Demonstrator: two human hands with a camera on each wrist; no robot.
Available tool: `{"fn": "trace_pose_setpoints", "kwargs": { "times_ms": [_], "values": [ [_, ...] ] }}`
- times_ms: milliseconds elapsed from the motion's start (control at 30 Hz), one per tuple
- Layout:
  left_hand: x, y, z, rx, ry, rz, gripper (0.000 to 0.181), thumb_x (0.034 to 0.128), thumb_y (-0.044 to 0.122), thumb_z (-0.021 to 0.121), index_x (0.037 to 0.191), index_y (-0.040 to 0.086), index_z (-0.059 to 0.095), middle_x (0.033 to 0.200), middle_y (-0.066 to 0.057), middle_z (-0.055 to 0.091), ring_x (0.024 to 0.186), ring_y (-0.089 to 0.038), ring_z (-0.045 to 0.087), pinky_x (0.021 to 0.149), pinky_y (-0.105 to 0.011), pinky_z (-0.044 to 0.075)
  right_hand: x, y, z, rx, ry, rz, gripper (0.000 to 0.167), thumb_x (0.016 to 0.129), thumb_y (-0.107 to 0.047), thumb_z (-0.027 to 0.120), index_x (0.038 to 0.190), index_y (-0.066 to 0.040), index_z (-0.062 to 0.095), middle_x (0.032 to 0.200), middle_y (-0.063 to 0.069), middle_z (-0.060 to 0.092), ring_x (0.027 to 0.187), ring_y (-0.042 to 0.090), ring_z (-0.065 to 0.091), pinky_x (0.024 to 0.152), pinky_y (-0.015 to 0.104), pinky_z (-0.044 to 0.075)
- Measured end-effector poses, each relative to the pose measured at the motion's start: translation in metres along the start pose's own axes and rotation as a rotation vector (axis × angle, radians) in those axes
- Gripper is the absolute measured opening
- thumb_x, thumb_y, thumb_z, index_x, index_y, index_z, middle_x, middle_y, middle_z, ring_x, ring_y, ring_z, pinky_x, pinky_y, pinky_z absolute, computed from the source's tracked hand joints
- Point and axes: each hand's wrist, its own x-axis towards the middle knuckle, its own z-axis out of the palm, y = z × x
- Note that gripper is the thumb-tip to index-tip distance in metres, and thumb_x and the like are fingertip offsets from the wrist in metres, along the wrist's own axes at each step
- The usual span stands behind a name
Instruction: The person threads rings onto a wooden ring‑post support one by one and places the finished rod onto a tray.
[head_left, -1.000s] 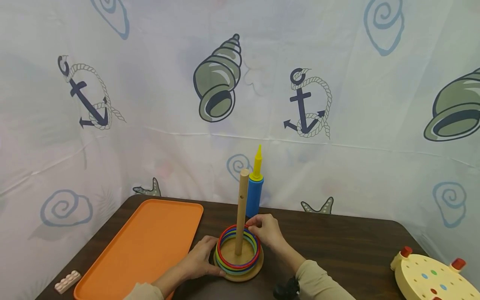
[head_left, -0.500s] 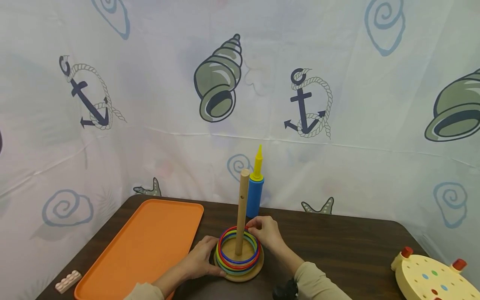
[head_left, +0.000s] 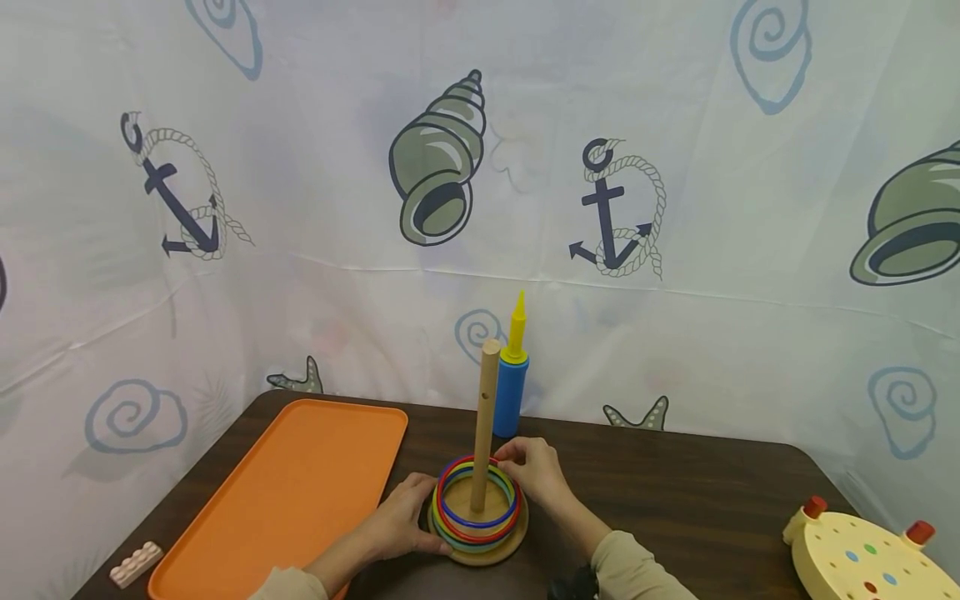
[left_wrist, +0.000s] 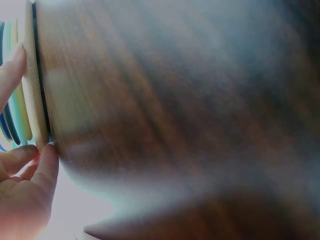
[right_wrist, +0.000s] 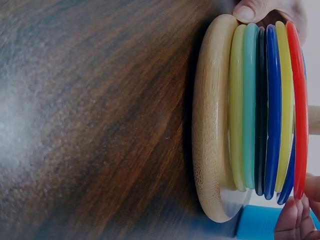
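A wooden ring stand, its upright peg [head_left: 484, 425] rising from a round base [right_wrist: 210, 115], carries a stack of thin plastic rings. From the left my left hand [head_left: 401, 521] holds the base, thumb at the front edge and fingers around the far side. At the back right of the stack, my right hand [head_left: 536, 471] pinches the red ring [right_wrist: 300, 110] between thumb and fingers. Under it lie yellow [right_wrist: 285, 100], blue [right_wrist: 272, 110], dark, teal [right_wrist: 248, 110] and lower yellow [right_wrist: 237, 110] rings. Another blue ring, slightly tilted, shows beside the red one.
Left of the stand lies an orange tray [head_left: 300, 483], with a pale pink toy brick [head_left: 136, 564] beyond its left edge. Behind the peg stands a blue hand pump [head_left: 510, 396] with a yellow top. A cream round toy with red pegs [head_left: 873, 554] sits at the right.
My right hand has moved slightly down and nearer. The red ring has shifted toward the front of the stack, and the blue ring's front edge now shows inside it. My left hand stays on the base.
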Motion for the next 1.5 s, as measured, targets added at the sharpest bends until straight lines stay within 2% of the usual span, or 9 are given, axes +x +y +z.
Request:
{"fn": "trace_pose_setpoints", "kwargs": {
  "times_ms": [600, 800, 933, 1100, 1267, 1433, 1500],
  "values": [
    [-0.005, -0.004, 0.003, 0.004, 0.001, -0.006, 0.077, 0.0635, 0.035, 0.087, 0.125, 0.002, 0.053, 0.124, -0.016, 0.047, 0.116, -0.039, 0.044, 0.094, -0.059, 0.038, -0.004, 0.005, 0.002, 0.028, 0.012, -0.017, 0.003, 0.083, -0.002, 0.069, 0.085, -0.001, 0.07, 0.077, 0.006, 0.069, 0.066, 0.01, 0.058, 0.055, 0.02, 0.049],
    [-0.007, -0.004, 0.004, -0.001, 0.003, -0.004, 0.078, 0.0636, 0.035, 0.087, 0.125, 0.001, 0.053, 0.123, -0.016, 0.047, 0.116, -0.039, 0.044, 0.093, -0.059, 0.039, -0.006, 0.005, 0.001, 0.044, 0.054, -0.031, 0.005, 0.084, -0.002, 0.067, 0.087, -0.003, 0.071, 0.078, 0.006, 0.069, 0.068, 0.01, 0.056, 0.057, 0.02, 0.047],
    [-0.006, -0.004, 0.004, 0.014, 0.014, 0.019, 0.078, 0.0639, 0.036, 0.086, 0.125, 0.001, 0.053, 0.122, -0.015, 0.048, 0.115, -0.038, 0.045, 0.093, -0.058, 0.04, -0.011, 0.0, -0.001, 0.126, 0.084, -0.055, 0.008, 0.086, -0.002, 0.065, 0.093, -0.001, 0.07, 0.083, 0.008, 0.068, 0.071, 0.012, 0.056, 0.061, 0.019, 0.049],
    [-0.004, -0.005, 0.002, 0.028, 0.026, 0.024, 0.087, 0.0627, 0.037, 0.087, 0.129, -0.003, 0.049, 0.124, -0.018, 0.047, 0.115, -0.039, 0.045, 0.094, -0.058, 0.04, -0.02, -0.009, -0.003, 0.311, 0.047, -0.068, 0.023, 0.086, -0.006, 0.067, 0.107, 0.002, 0.065, 0.093, 0.015, 0.065, 0.084, 0.016, 0.06, 0.074, 0.021, 0.05],
    [-0.008, -0.005, -0.007, 0.075, 0.029, 0.01, 0.096, 0.0624, 0.037, 0.087, 0.132, -0.01, 0.042, 0.125, -0.022, 0.046, 0.113, -0.037, 0.049, 0.092, -0.054, 0.043, -0.024, -0.017, -0.001, 0.393, -0.005, -0.15, 0.034, 0.083, -0.009, 0.071, 0.114, 0.003, 0.061, 0.102, 0.02, 0.064, 0.094, 0.027, 0.062, 0.079, 0.025, 0.051],
    [-0.017, -0.004, -0.028, 0.013, -0.018, -0.019, 0.092, 0.0653, 0.021, 0.087, 0.134, -0.015, 0.037, 0.126, -0.027, 0.043, 0.109, -0.04, 0.049, 0.089, -0.053, 0.044, -0.022, -0.025, 0.002, 0.388, 0.002, -0.193, 0.032, 0.082, -0.009, 0.072, 0.111, 0.001, 0.062, 0.103, 0.017, 0.067, 0.096, 0.029, 0.064, 0.079, 0.028, 0.054],
    [-0.021, -0.004, -0.039, -0.013, -0.008, -0.04, 0.087, 0.0673, 0.014, 0.085, 0.134, -0.015, 0.037, 0.125, -0.029, 0.043, 0.11, -0.045, 0.048, 0.089, -0.054, 0.045, -0.022, -0.029, 0.002, 0.379, 0.028, -0.191, 0.029, 0.082, -0.009, 0.072, 0.109, 0.0, 0.064, 0.101, 0.016, 0.069, 0.095, 0.028, 0.066, 0.077, 0.028, 0.054]
  ]
}}
